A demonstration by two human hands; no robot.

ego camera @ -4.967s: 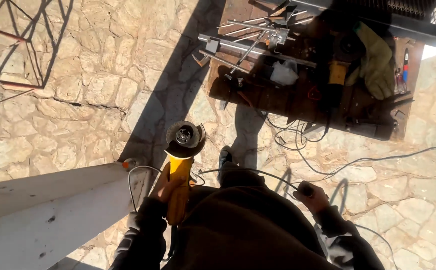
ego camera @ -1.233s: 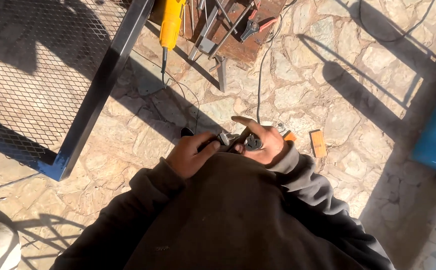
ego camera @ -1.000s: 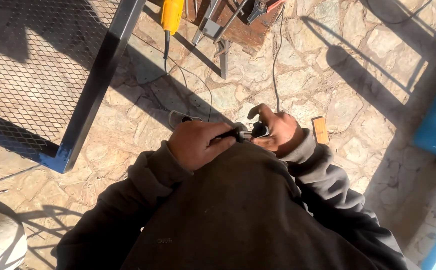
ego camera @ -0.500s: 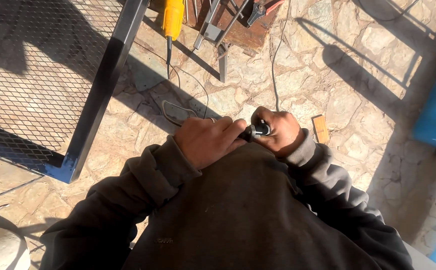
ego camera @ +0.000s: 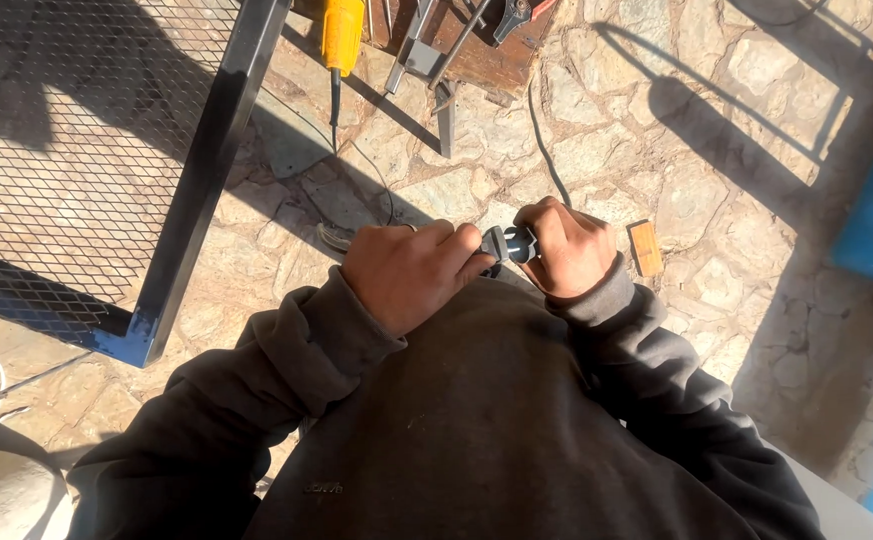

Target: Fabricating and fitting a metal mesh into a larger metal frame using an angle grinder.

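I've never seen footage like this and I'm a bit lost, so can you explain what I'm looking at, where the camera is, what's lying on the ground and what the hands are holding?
There is no machine here, only a person in a dark sweatshirt. The single camera sits on their head and looks straight down, so you see their chest, sleeves and both hands over a stone-paved floor. The left hand and right hand meet around a grey plug; whether it joins a socket is hidden by the fingers. A black cable runs away across the stones. At upper left stands a metal frame with mesh. At the top lie a yellow power tool and metal parts on a rusty board. A small orange block lies beside the right hand.
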